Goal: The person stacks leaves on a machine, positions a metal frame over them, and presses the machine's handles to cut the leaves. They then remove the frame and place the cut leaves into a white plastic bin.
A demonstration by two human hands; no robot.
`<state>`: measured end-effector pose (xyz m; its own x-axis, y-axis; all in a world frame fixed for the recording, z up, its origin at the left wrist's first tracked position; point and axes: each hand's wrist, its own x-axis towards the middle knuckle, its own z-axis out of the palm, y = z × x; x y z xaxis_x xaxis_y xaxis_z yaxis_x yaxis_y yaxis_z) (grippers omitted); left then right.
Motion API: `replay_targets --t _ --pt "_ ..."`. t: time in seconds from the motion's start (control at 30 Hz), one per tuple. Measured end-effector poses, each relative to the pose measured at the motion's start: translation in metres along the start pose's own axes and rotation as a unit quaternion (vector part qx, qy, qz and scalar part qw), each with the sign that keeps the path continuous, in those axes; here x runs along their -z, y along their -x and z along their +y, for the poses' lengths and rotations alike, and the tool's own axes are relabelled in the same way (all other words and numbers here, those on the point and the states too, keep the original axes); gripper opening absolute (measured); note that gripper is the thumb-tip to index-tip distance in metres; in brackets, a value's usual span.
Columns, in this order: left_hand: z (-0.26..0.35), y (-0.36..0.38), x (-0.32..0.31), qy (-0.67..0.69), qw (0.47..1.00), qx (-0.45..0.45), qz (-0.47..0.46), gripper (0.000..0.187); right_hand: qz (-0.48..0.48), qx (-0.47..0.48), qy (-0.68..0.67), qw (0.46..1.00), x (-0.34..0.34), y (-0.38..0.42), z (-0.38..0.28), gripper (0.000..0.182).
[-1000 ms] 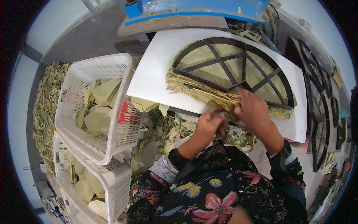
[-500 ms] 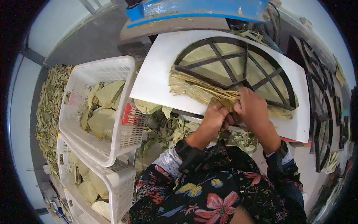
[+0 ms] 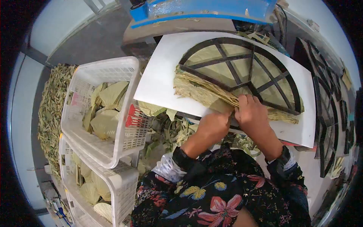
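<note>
A black half-round metal frame with crossing bars (image 3: 231,72) lies on a stack of flat dried leaves (image 3: 206,53) on a white board (image 3: 159,72). Leaf edges (image 3: 196,90) stick out past the frame's near straight side. My right hand (image 3: 252,113) is closed on these edges near the middle of that side. Just left of it, my left hand (image 3: 212,130) is closed at the near end of the leaves, knuckles up. Its fingertips are mostly hidden, and a leaf's edge runs into its grip.
White plastic baskets (image 3: 130,83) holding cut leaves (image 3: 107,123) stand stacked at the left. Beyond them is a heap of dried leaves (image 3: 55,113). Leaf scraps (image 3: 166,130) lie below the board. More black frames (image 3: 327,125) lean at the right; a blue machine part (image 3: 204,8) is behind.
My left hand has turned over, knuckles up, and shifted slightly left and down. My right hand has edged down and left along the leaves. The frame stays on the stack.
</note>
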<state>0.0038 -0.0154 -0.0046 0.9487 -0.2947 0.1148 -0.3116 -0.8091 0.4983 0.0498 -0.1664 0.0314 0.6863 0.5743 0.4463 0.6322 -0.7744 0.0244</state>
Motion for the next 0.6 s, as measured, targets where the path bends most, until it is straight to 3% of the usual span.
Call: replay_targets --t 0.13,0.23,0.4,0.47,0.5,0.57,0.6 --pt "0.006 0.008 -0.003 -0.017 0.999 -0.006 0.051 0.018 -0.034 -0.025 -0.032 0.999 -0.003 0.01 0.007 0.034" --pt "-0.001 0.005 -0.014 -0.058 0.995 -0.029 0.071 0.019 -0.06 -0.026 -0.037 0.997 0.004 0.019 0.007 0.033" --pt "0.005 0.005 -0.004 -0.084 0.996 -0.005 0.025 0.006 -0.101 -0.021 0.008 0.995 0.006 0.026 0.001 0.031" --pt "0.009 -0.009 -0.01 -0.075 0.996 -0.048 0.003 0.004 -0.121 -0.068 -0.011 0.99 0.017 0.032 0.01 0.016" --pt "0.008 -0.003 0.0 -0.043 0.996 -0.073 0.032 0.008 -0.12 -0.093 0.006 0.988 0.019 0.033 0.009 0.016" --pt "0.019 -0.007 0.023 -0.007 0.992 -0.116 0.047 0.013 -0.038 -0.049 -0.096 0.993 0.019 0.038 0.002 0.028" --pt "0.029 -0.012 0.033 0.098 0.992 -0.065 0.049 0.019 -0.034 -0.067 -0.089 0.993 0.023 0.047 0.006 0.028"
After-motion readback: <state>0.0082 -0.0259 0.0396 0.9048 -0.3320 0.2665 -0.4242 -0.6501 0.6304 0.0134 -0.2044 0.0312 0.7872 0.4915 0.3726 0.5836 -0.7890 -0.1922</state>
